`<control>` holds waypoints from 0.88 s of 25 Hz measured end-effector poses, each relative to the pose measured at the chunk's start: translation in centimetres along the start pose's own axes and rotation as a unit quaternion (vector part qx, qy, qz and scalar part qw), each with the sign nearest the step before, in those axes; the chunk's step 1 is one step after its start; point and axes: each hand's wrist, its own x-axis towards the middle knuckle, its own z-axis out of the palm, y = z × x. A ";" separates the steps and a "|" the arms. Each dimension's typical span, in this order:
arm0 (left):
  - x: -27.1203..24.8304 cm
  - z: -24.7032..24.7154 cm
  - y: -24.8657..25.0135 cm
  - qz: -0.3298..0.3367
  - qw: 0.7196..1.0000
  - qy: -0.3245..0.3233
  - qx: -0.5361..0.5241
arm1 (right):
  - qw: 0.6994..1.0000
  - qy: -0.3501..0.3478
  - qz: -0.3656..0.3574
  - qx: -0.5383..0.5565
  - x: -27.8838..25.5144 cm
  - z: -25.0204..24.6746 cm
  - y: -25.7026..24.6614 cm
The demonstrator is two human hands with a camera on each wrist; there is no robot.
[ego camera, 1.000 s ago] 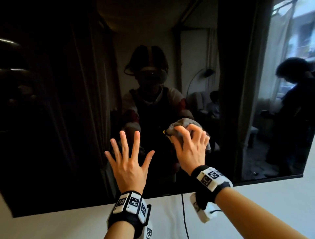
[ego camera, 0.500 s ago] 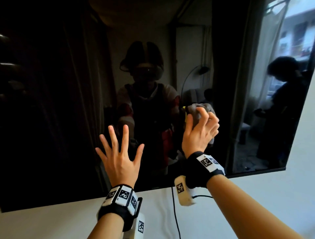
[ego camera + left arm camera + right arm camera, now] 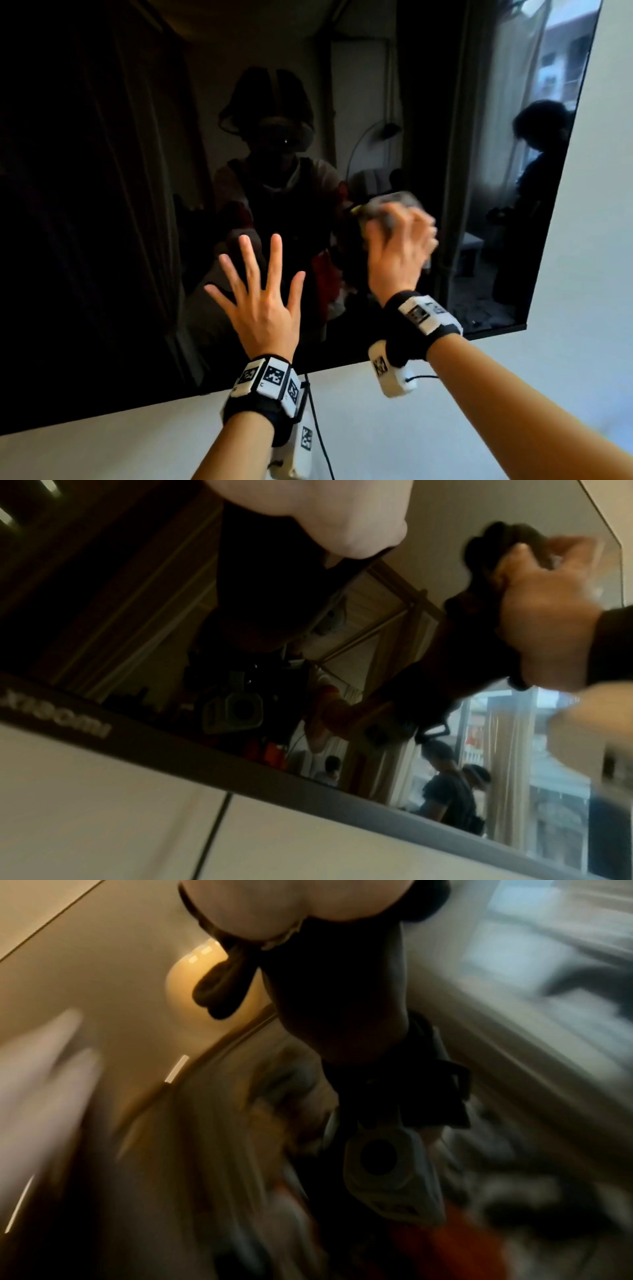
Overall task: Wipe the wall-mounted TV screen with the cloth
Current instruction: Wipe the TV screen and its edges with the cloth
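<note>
The dark, glossy TV screen (image 3: 102, 205) fills most of the head view and reflects the room and me. My right hand (image 3: 397, 246) grips a bunched grey cloth (image 3: 387, 205) and presses it against the glass right of centre; both are blurred by motion. In the left wrist view the same right hand (image 3: 548, 610) holds the cloth (image 3: 500, 542) on the screen (image 3: 171, 615). My left hand (image 3: 260, 298) is spread flat with straight fingers in front of the lower middle of the screen. The right wrist view is smeared, showing only the cloth (image 3: 222, 988) hanging under my palm.
A white wall (image 3: 582, 308) surrounds the TV below and to the right. The TV's lower bezel (image 3: 308, 788) carries a brand name at the left. A thin black cable (image 3: 322, 442) hangs down the wall under the TV. A second person appears as a reflection at the screen's right.
My right hand has carried the cloth up and to the right across the glass, then slightly down. The left hand has stayed spread in much the same place. The head view has shifted.
</note>
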 end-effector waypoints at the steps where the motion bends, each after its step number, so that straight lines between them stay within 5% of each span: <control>1: 0.0 0.1 -0.1 0.005 1.000 0.006 0.010 | 0.994 0.057 0.087 0.017 1.2 -0.4 0.6; 3: 0.0 0.3 -0.4 0.004 1.000 0.015 0.025 | 0.989 0.071 0.131 0.012 0.8 -0.5 0.4; 6: -0.2 0.3 -0.3 0.004 0.999 0.017 0.036 | 0.993 -0.044 -0.107 -0.026 -1.9 -0.8 1.5; 7: -0.2 0.4 -0.2 0.007 0.999 0.018 0.037 | 0.993 -0.038 -0.105 -0.021 -0.8 -1.2 2.6; 10: -0.1 0.7 -0.1 0.002 0.999 0.024 0.029 | 0.986 0.082 0.142 0.020 1.4 -1.4 3.2; 11: -0.1 0.6 -0.1 0.002 0.999 0.024 0.026 | 0.984 0.074 0.159 0.026 0.6 -1.2 2.7; 15: -0.2 0.6 0.0 0.005 0.999 0.028 0.020 | 0.998 -0.038 -0.053 -0.014 -1.7 -2.1 3.8; 18: 0.0 0.9 0.1 0.003 0.999 0.030 0.018 | 0.981 0.106 0.165 0.018 2.7 -2.9 5.3; 19: 0.0 0.9 0.2 0.000 0.999 0.029 0.014 | 0.977 0.108 0.185 0.013 2.6 -3.0 5.2; 22: -0.1 0.8 0.2 0.004 1.000 0.020 0.005 | 0.994 -0.050 -0.083 -0.044 -0.9 -3.1 5.1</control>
